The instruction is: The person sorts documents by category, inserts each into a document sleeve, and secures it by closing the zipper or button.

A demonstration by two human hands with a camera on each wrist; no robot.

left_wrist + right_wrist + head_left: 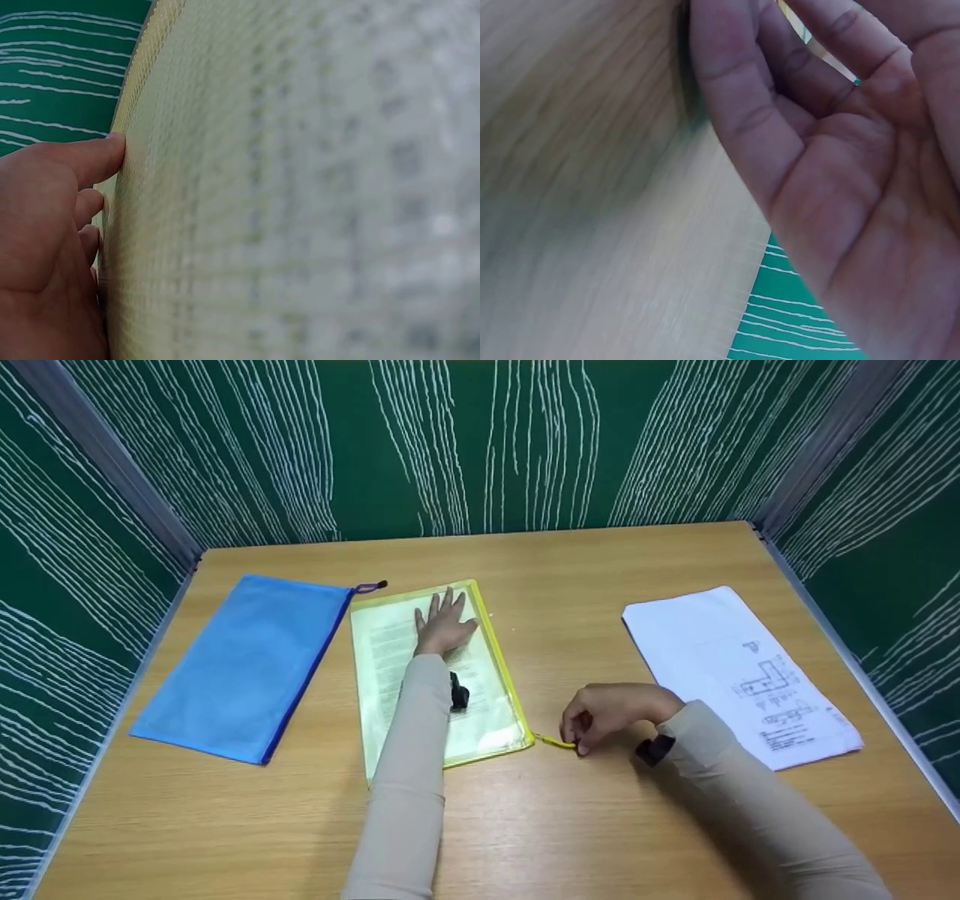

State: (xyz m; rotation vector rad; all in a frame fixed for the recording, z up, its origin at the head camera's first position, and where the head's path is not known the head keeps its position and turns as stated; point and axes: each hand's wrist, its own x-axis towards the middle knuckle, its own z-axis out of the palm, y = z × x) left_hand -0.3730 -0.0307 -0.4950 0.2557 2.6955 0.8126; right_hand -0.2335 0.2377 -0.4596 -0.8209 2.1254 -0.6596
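Note:
A clear mesh zip pouch (390, 660) with yellow edging lies on the table, a printed sheet showing through it. My left hand (445, 626) rests on its upper part with fingers spread; the left wrist view has the same hand (52, 225) against the mesh. At the pouch's lower right corner, a yellow zipper pull cord (553, 742) stretches to the right. My right hand (611, 712) pinches the cord's far end between thumb and curled fingers. In the right wrist view the palm of this hand (840, 172) shows, its fingertips partly cut off.
A blue zip pouch (247, 667) with a dark blue edge lies at the left, its pull (371, 586) near the yellow pouch's top corner. Right of my hands is a stack of white papers (690, 637) with drawings. Green walls (480, 450) enclose the wooden table (555, 577).

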